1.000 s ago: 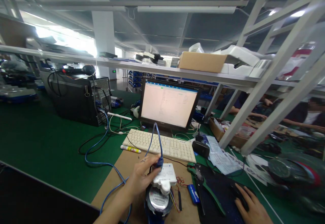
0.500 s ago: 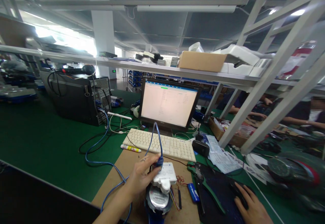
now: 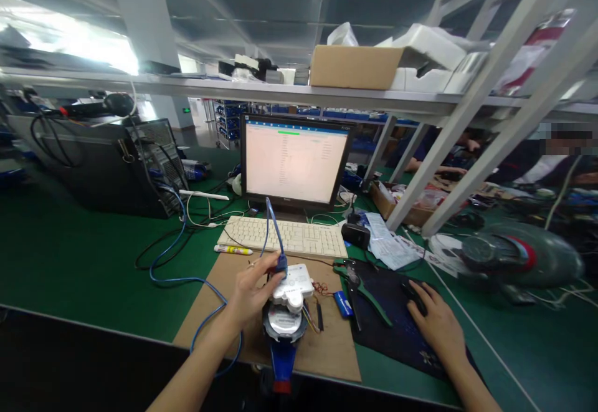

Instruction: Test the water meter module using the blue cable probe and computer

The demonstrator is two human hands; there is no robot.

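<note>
My left hand [image 3: 252,288] pinches the dark blue plug [image 3: 281,265] of a blue cable between thumb and fingers. It holds the plug against the top of a white plastic module [image 3: 299,282]. That module sits over a round, silver-faced meter [image 3: 284,323] with a blue body, and thin coloured wires come out beside it. Over on the mouse pad [image 3: 383,337], my right hand [image 3: 439,325] is closed around a black computer mouse [image 3: 415,298]. A blue battery [image 3: 343,305] and green-handled wire strippers [image 3: 369,297] lie between the two hands.
Behind the hands stand a cream keyboard [image 3: 280,235] and a lit monitor [image 3: 292,162]. A black computer tower [image 3: 93,169] is at left, a green motor-like machine [image 3: 527,256] at right. A yellow-and-white marker [image 3: 233,250] lies by the brown board [image 3: 327,356]. Other people sit beyond the shelf posts.
The camera view has tilted down and turned slightly right, so everything appears higher and further left. My left hand still grips the plug and my right hand remains on the mouse.
</note>
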